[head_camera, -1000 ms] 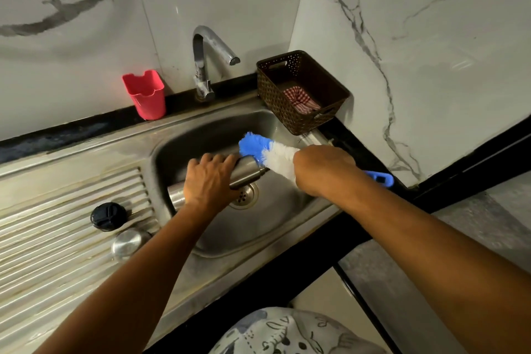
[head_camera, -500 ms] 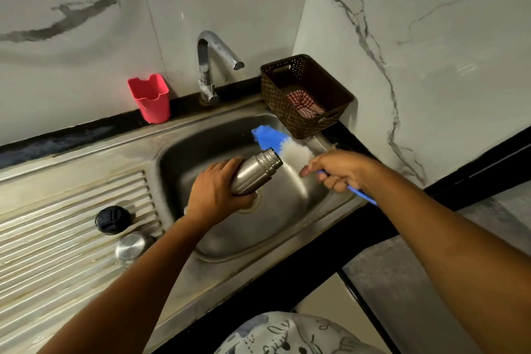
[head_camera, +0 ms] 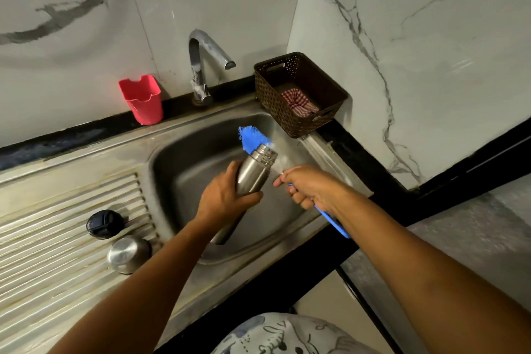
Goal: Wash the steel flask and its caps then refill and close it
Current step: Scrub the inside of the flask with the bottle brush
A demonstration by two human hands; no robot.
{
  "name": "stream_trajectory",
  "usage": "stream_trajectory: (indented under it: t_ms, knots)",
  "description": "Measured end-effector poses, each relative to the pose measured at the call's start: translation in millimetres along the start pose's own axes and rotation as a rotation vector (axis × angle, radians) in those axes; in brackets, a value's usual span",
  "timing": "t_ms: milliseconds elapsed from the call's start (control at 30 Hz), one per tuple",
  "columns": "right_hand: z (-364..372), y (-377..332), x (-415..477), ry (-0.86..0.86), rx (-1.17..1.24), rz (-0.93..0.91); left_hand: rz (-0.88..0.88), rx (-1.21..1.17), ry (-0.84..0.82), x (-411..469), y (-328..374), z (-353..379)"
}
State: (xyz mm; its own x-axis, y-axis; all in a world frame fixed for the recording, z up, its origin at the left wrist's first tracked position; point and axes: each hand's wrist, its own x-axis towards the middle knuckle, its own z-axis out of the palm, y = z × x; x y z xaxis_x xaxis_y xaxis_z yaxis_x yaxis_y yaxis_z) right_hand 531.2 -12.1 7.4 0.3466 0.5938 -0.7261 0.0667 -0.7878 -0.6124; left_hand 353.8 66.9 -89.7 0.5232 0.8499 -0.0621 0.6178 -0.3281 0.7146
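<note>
Gripping the cylindrical stainless-steel flask (head_camera: 253,178) w/ left hand (head_camera: 224,198), fingers curled round its body, tilted over the steel sink basin (head_camera: 184,152), mouth up & away. Clamping right hand (head_camera: 307,184) on the handle of the blue-and-white bristle bottle brush (head_camera: 253,138), bristles at/behind the flask mouth; can't tell if inside. Prob. mid-scrub. Risks: jabbing off-centre & skidding past the rim, flicking water about; losing grip on wet steel & dropping the flask into the basin. Also bumping the round black plastic cap (head_camera: 105,223) & domed steel cap (head_camera: 129,253), both loose on the ribbed drainboard (head_camera: 57,238) near the left forearm.
</note>
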Motion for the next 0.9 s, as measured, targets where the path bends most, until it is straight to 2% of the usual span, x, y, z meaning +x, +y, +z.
stream_trajectory:
  t_ms: [100, 233, 400, 533, 600, 667, 800, 900]
  knots:
    - [5.1, 13.7, -7.4, 0.065, -0.129, -0.089, -0.090, -0.015, 0.001, 6.1, -8.8, -2.8]
    - [-14.1, 37.2, -19.7, 0.197, -0.522, -0.326, -0.227, -0.194, 0.003, 13.7, -24.0, -17.2]
    - [-33.3, 36.6, -36.1, 0.420, -0.881, -0.566, -0.294, -0.390, -0.021, 19.3, -24.0, -31.0]
    - [-17.6, 12.6, -23.6, 0.432, -1.078, -0.490, -0.244, -0.298, -0.143, 19.8, -5.2, -29.1]
    - [-9.1, 2.8, -14.4, 0.429, -1.117, -0.528, -0.190, -0.203, -0.191, 17.8, 1.6, -23.4]
    - [-6.3, -5.0, -13.0, 0.444, -1.133, -0.578, -0.171, -0.180, -0.190, 16.0, 3.4, -24.2]
    - [-13.5, -3.2, -27.6, 0.415, -1.163, -0.563, -0.261, -0.288, -0.115, 15.7, -14.7, -38.8]
    - [-11.5, -1.0, -33.9, 0.376, -1.207, -0.477, -0.222, -0.152, -0.092, 13.4, -14.1, -39.8]
